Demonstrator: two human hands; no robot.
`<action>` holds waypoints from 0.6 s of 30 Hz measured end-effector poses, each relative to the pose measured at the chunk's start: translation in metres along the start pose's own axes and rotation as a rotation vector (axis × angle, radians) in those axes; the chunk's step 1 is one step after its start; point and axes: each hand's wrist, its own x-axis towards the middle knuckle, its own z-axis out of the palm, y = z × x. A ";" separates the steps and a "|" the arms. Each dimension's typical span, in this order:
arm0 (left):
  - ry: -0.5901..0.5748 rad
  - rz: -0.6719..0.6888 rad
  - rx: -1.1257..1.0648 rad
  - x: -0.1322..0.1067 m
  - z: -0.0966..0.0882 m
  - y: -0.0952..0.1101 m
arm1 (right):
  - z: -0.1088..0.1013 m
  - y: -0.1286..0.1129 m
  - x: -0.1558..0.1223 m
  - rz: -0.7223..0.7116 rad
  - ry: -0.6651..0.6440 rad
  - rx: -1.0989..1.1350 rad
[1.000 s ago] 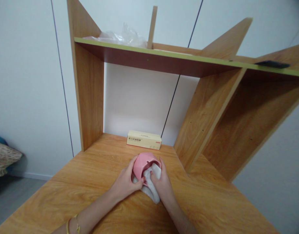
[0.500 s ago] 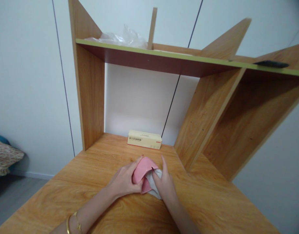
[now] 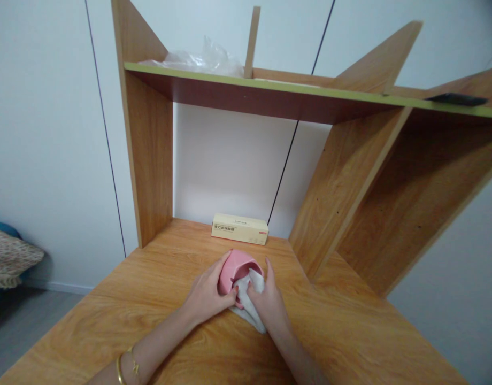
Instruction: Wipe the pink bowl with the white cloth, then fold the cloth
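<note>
On the wooden tabletop (image 3: 150,289), near its middle and just short of the back edge, the left hand (image 3: 208,294) curls around the outside of a small pink round bowl (image 3: 235,267), tipped on its side with the opening turned toward three o'clock; fingers and thumb are closed on its wall. The right hand (image 3: 270,305) presses a crumpled white cloth (image 3: 252,305) into the bowl's opening, its fingers bent around the cloth and its index finger stretched up along the rim. The two hands touch at the thumbs, and the lower end of the cloth trails onto the tabletop below them. A gold bracelet (image 3: 123,369) sits on the left wrist. At twelve o'clock from the bowl, near but apart, a long cream cardboard box with a red end (image 3: 239,229) lies against the white wall. Overhead, a wooden shelf with a green edge (image 3: 270,88) carries crinkled clear plastic (image 3: 206,59) at its eleven o'clock end and a flat black object (image 3: 456,99) at two o'clock.
</note>
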 end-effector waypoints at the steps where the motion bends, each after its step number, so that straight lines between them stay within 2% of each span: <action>1: -0.005 -0.004 0.026 0.000 -0.002 0.001 | -0.003 -0.002 0.000 0.008 0.002 -0.040; 6: -0.060 0.090 0.096 0.000 -0.008 0.005 | -0.019 -0.007 -0.001 -0.038 0.041 -0.281; 9: -0.075 0.149 0.119 -0.001 -0.009 0.004 | -0.020 -0.005 -0.003 -0.071 0.043 -0.346; 13: -0.056 0.157 0.120 -0.001 -0.008 0.002 | -0.012 0.003 0.000 -0.060 -0.026 -0.136; 18: -0.019 -0.050 0.034 -0.002 -0.002 0.005 | -0.002 0.013 0.002 -0.041 0.008 0.110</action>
